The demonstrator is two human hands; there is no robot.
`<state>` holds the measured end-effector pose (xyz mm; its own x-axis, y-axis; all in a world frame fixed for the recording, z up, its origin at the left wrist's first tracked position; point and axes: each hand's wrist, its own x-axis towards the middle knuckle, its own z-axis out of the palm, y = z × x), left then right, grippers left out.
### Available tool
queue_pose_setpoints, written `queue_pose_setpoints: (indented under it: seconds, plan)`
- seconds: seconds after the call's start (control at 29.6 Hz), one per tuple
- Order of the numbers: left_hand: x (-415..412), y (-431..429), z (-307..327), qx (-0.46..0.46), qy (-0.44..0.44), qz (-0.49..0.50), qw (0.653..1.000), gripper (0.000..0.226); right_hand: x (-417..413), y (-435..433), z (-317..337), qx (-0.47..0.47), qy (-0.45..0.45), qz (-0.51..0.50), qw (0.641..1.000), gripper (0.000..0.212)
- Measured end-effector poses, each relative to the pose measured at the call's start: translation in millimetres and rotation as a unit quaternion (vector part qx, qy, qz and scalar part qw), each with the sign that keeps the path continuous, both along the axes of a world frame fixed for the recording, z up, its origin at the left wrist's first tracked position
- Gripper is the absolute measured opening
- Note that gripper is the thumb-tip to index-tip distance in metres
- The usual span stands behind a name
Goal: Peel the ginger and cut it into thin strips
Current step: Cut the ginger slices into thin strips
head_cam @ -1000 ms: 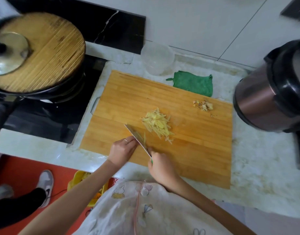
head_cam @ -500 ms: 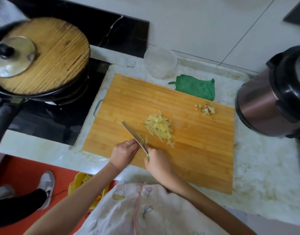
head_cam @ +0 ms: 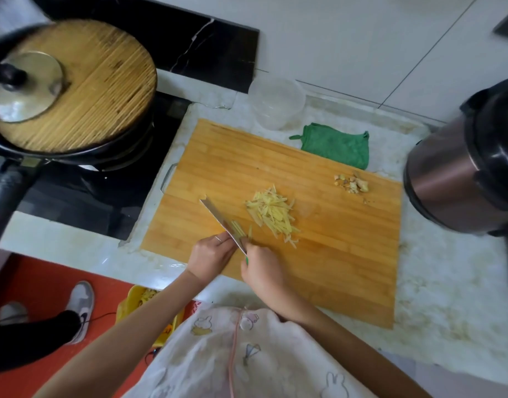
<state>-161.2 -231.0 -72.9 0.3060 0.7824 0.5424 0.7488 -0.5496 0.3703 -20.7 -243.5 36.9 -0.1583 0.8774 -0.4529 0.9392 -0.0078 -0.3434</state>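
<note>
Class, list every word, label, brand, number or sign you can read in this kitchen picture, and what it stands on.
No text is readable in this view.
Apron: cartoon rabbits only, no words.
Cooker: no label shows.
Shoe: dark mark, too blurred to read.

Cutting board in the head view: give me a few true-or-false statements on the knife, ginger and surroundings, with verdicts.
1. The right hand grips the knife. True.
2. The pile of ginger strips lies left of the blade. False: it lies right of the blade.
3. The ginger scraps sit near the far right corner of the cutting board. True.
4. The pan on the stove is uncovered. False: a round bamboo lid covers it.
</note>
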Motion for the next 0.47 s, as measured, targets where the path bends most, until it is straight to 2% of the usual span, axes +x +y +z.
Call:
queue_pose_setpoints:
  seconds: [0.47]
  plan:
    - [1,-1,-1,0.012,-0.008,-0.006,1.000,0.044,20,-19,0,-0.016,0.032,-0.001,0.999,0.039]
